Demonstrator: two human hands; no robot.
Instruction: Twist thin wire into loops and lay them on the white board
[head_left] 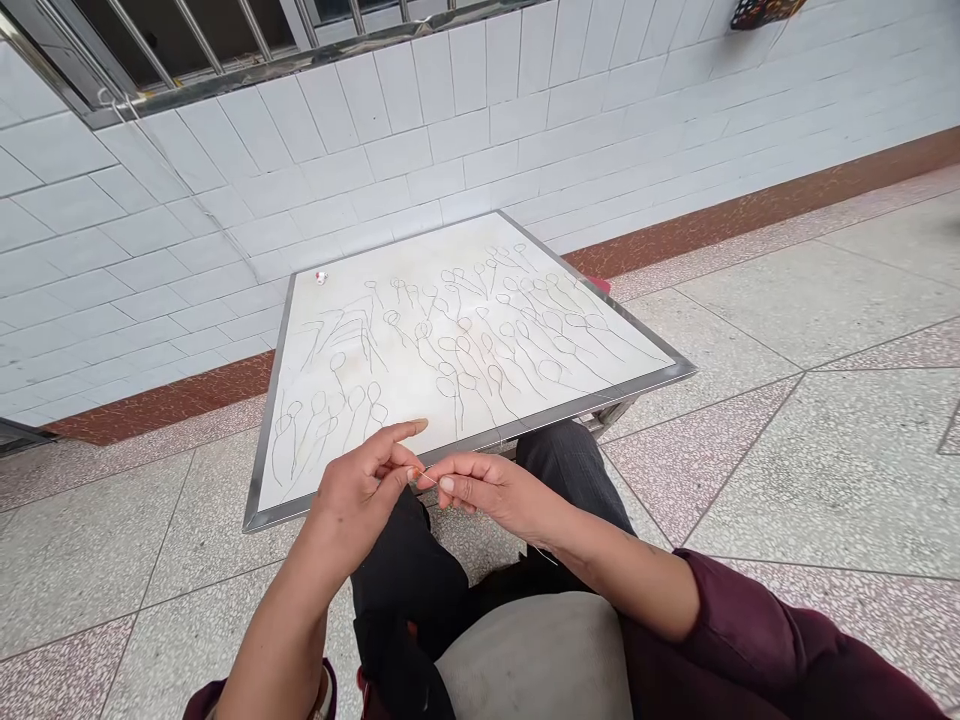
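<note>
A thin wire (429,478) is pinched between the fingertips of both hands, just in front of the near edge of the table (411,395). My left hand (367,485) grips it with thumb and a bent finger, while its index finger stretches out over the tabletop. From the other side, my right hand (484,488) holds the wire between thumb and forefinger, its other fingers curled. The wire's far end is hard to follow against my dark clothes. Across the white tabletop lie many thin wire pieces, most with a round loop (551,371) at one end.
A small red-and-white item (321,277) sits near the table's far left corner. The table has a grey metal rim (660,376) and stands close to a white tiled wall (420,150). Barred windows (202,40) are above it. Speckled floor tiles (862,450) spread around.
</note>
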